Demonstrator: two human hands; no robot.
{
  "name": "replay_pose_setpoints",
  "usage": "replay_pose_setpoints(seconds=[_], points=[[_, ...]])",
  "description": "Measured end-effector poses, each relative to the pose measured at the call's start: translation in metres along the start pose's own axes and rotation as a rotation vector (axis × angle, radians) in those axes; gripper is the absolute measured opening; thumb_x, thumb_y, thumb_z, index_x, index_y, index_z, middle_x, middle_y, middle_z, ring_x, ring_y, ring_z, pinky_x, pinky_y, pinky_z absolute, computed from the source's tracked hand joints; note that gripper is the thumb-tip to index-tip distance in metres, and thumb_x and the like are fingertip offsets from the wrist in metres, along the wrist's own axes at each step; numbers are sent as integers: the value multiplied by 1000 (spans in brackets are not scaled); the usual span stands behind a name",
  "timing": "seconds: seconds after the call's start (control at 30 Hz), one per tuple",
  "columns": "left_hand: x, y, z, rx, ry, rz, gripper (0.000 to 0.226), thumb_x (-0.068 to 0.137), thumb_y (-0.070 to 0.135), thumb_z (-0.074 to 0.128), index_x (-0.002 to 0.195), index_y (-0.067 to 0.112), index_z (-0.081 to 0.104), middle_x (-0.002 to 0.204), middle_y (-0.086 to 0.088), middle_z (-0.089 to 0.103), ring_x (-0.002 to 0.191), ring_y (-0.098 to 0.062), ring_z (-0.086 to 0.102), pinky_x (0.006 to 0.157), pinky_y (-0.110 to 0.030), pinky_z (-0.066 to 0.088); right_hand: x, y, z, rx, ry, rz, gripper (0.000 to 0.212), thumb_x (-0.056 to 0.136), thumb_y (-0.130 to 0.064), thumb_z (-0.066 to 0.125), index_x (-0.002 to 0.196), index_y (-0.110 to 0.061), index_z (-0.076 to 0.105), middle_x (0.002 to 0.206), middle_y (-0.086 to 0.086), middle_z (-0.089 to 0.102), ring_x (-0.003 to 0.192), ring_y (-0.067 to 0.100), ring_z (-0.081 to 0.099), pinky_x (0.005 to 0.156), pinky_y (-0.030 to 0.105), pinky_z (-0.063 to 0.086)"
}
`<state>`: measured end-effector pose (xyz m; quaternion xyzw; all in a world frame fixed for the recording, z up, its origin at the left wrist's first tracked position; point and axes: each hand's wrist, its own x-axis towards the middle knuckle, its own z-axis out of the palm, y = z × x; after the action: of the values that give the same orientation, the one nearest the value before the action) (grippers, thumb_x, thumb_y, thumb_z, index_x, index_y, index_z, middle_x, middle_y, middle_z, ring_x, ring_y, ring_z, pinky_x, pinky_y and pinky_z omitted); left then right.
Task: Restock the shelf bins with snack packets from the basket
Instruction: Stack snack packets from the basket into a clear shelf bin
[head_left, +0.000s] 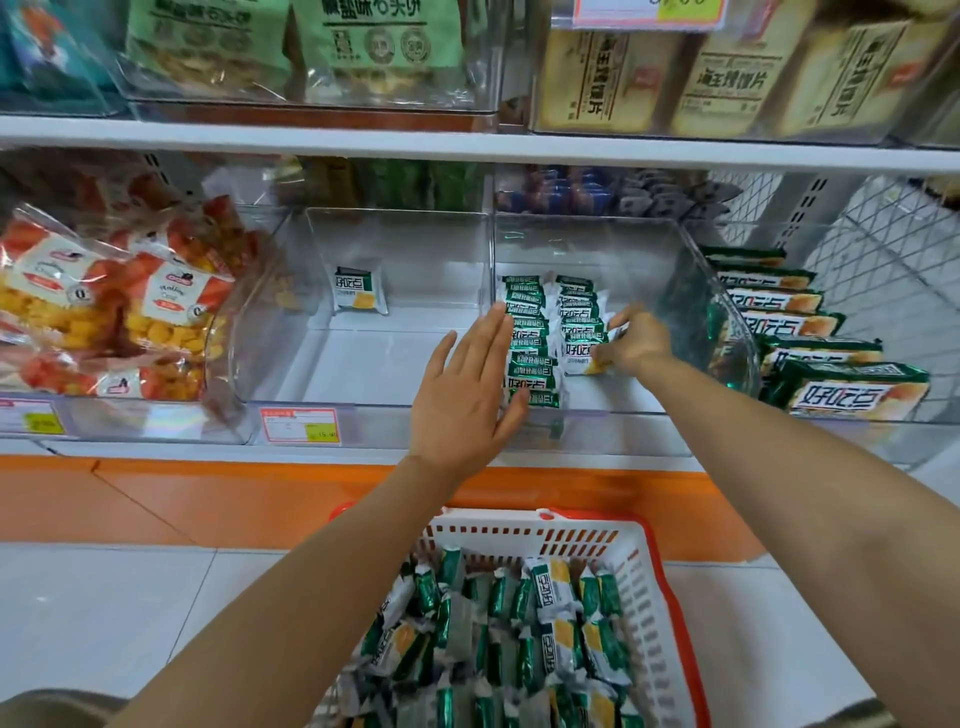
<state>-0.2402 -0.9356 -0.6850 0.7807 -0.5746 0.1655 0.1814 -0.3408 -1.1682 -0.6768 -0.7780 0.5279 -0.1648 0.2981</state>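
Observation:
A white and orange basket (644, 587) on the floor holds several green-and-white snack packets (550, 592). On the shelf, a clear bin (597, 244) holds two rows of the same packets (530, 332). My left hand (462, 395) is flat with straight fingers against the left row. My right hand (631, 340) pinches the front packet (582, 356) of the right row. The clear bin to the left (395, 234) holds a single packet (358, 288).
Bags of orange and yellow snacks (104, 317) fill the bin at far left. Larger green packs (810, 353) lie stacked at the right beside a wire mesh wall. An upper shelf carries green and beige bags. A price tag (300, 425) hangs on the bin front.

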Motion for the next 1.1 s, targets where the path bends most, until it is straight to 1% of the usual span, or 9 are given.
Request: replay_pose_setpoints(seconds=[0.1,0.2,0.3,0.43,0.53,0.73,0.8,0.93,1.1], points=[[0,0,-2,-22,-5,-6,69,100,48,25,155,7,20,163,-6,17,149,-19,22,120,-43,22,-6,0,-5,-13,0,-12,48,76,-12,80,117,-11,54,120,14,60,109,29,59,85,31,46],[-2,3,-6,-52,-15,-12,71,99,49,27,155,7,19,163,-7,17,149,-22,22,120,-43,23,-17,-1,-13,7,53,-55,46,79,-13,78,119,-12,56,126,14,56,111,28,57,85,28,43],[-8,8,-9,-36,-26,-25,73,97,49,29,155,6,20,163,-8,16,149,-25,21,120,-45,23,-30,-2,-21,87,91,-158,36,81,-11,76,114,-8,61,116,10,61,104,23,58,87,27,44],[-20,18,-15,24,-80,-58,74,96,52,26,154,6,23,164,-10,14,149,-28,21,120,-46,23,-64,-10,-31,230,66,-281,21,84,-7,73,103,-4,66,93,3,61,81,13,55,73,16,42],[-29,26,-23,56,-119,-81,71,97,52,25,152,8,30,163,-10,16,149,-28,21,120,-45,21,-91,-15,-30,322,23,-351,11,84,-3,71,87,-12,66,83,1,63,70,8,54,64,12,44],[-64,30,-38,33,-140,41,59,94,40,24,130,7,58,146,-17,48,138,-35,41,113,-50,33,-157,-15,-21,430,-75,-476,18,91,-6,64,79,-19,62,67,-3,62,61,8,60,61,15,47],[-83,27,-35,45,-165,61,54,94,36,29,131,7,57,144,-16,49,138,-35,40,113,-50,32,-177,-8,-7,433,-118,-480,9,93,-8,63,85,-11,63,68,5,64,59,7,62,60,18,50],[-119,15,-20,95,-251,26,43,96,28,47,135,10,53,146,-14,48,141,-33,35,115,-47,25,-206,16,31,352,-184,-419,10,93,-16,63,91,-6,66,76,13,69,71,25,66,69,35,55],[-153,-13,4,126,-501,-44,55,100,36,44,150,17,32,160,-4,26,150,-25,13,121,-41,6,-229,42,78,292,-358,-309,9,96,-15,59,100,-8,64,90,12,70,81,23,65,71,31,52]])
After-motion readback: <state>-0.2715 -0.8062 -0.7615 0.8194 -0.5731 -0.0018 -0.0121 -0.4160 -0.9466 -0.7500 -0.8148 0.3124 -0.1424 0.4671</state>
